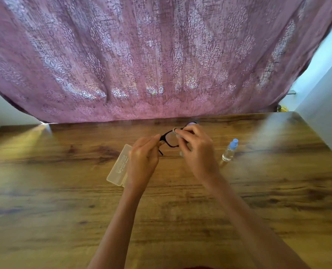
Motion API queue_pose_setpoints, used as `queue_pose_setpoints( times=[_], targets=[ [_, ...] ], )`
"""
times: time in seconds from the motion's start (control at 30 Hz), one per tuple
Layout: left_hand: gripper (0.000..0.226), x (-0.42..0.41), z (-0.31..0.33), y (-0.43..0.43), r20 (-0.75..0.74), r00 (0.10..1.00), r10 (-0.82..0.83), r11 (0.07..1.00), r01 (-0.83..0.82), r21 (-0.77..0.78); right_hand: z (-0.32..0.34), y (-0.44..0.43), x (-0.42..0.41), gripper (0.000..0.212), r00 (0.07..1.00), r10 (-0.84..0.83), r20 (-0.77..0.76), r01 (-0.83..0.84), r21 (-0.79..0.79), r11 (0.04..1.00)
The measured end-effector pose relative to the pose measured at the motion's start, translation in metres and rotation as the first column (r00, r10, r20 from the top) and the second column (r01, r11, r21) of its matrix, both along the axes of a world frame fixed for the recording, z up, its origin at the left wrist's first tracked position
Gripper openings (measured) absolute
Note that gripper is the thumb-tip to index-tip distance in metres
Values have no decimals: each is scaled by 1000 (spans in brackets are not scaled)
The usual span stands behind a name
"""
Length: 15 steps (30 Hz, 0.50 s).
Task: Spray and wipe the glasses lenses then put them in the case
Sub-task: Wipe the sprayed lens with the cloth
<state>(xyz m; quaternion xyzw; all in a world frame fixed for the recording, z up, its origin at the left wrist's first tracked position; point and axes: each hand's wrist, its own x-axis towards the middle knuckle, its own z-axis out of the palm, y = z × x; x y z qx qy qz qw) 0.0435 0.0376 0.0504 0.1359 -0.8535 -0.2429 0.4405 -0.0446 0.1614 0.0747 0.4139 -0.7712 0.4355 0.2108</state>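
Black-framed glasses point(168, 139) are held above the wooden table point(64, 191), between both hands. My left hand point(142, 162) pinches the frame's left end by the hinge, one temple arm hanging down. My right hand point(197, 150) presses a small pale cloth point(177, 132) onto the right lens, covering most of it. A translucent glasses case point(117, 168) lies on the table just left of my left wrist, partly hidden by it. A clear spray bottle point(230, 150) with a blue cap lies on its side to the right of my right hand.
A purple patterned curtain point(161, 65) hangs behind the table's far edge. White walls point(328, 117) close in on the left and right. Bright light patches fall on the table's far corners.
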Motion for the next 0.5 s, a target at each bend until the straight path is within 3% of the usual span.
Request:
queue_pose_setpoints(
  times=[0.5],
  targets=[
    [26, 3, 5, 1, 12, 1000, -23, 999, 23, 29, 4, -6, 9, 15, 997, 79, -3, -79, -35, 996]
  ],
)
